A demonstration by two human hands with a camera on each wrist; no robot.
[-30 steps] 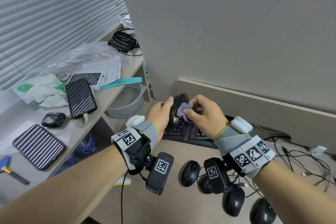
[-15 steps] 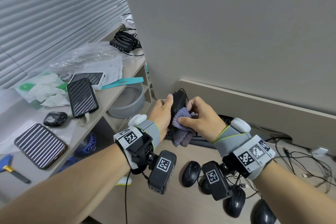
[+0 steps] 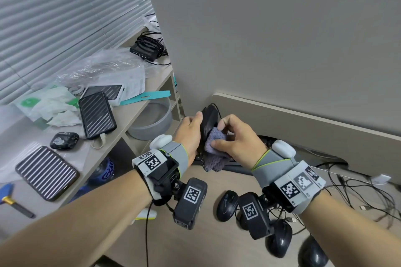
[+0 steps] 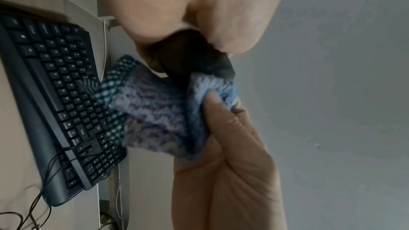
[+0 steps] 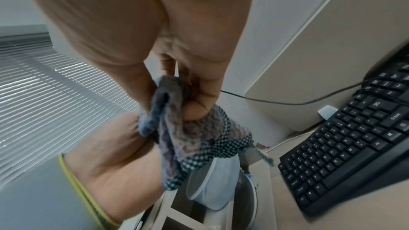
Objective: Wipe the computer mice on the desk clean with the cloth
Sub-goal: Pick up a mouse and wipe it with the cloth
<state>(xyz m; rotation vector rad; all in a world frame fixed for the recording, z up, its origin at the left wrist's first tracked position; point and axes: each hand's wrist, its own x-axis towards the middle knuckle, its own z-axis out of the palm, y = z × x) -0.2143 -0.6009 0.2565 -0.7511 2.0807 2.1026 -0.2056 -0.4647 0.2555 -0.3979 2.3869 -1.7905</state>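
The left hand (image 3: 191,134) grips a black wired mouse (image 3: 208,123) lifted clear of the desk (image 3: 152,243), its fingers curled round the body, and the mouse now stands more upright than a second ago, nose up near the corner of the wall. The right hand (image 3: 236,138) pinches a bunched bluish-grey knitted cloth (image 3: 213,149) between thumb and fingers and presses it against the mouse's lower side; over the last second the cloth has slid down from the upper part of the shell towards the rear end, with its loose tail hanging over the black keyboard (image 4: 57,97). From that shift I judge that a wiping stroke is under way along this mouse's side, so this one is partly cleaned, not finished. Four more black mice lie on the desk near the wrists, among them one (image 3: 226,205) just beside the right wrist camera and another (image 3: 278,238) nearer the desk edge; whether they have been wiped cannot be told, so much of the task likely remains
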